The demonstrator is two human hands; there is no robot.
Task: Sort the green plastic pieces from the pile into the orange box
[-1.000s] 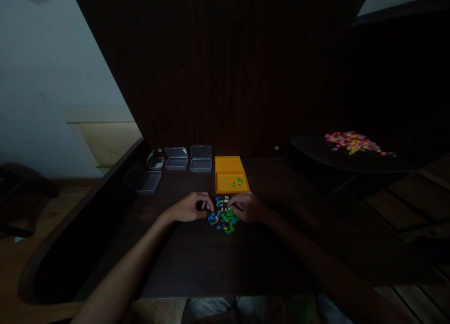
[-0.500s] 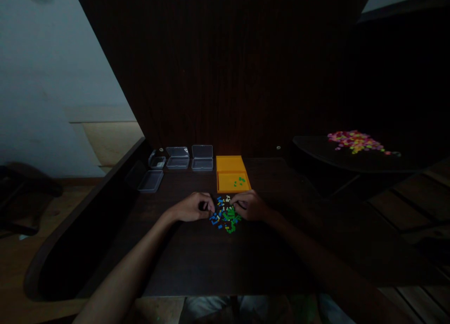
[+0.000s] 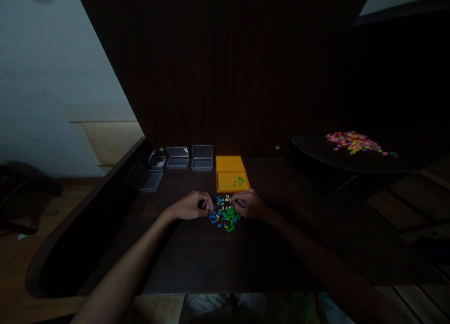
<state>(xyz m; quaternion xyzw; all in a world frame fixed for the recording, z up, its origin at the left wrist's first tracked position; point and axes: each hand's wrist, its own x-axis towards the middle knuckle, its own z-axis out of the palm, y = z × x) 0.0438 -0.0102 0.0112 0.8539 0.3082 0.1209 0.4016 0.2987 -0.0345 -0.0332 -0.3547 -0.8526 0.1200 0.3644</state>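
- A loose pile of small bricks, mostly blue and green with some yellow and white, lies on the dark desk between the two hands, just on the near side of an open yellow box.
- The left hand is at the pile's left edge, beside blue ones; its grip is curled inward, but I can't tell whether it has hold of anything.
- The right hand bends its fingers over the pile's far right edge; how far its grip is parted, or what it has, I can't make out.
- The left forearm and right forearm slant inward toward each other.
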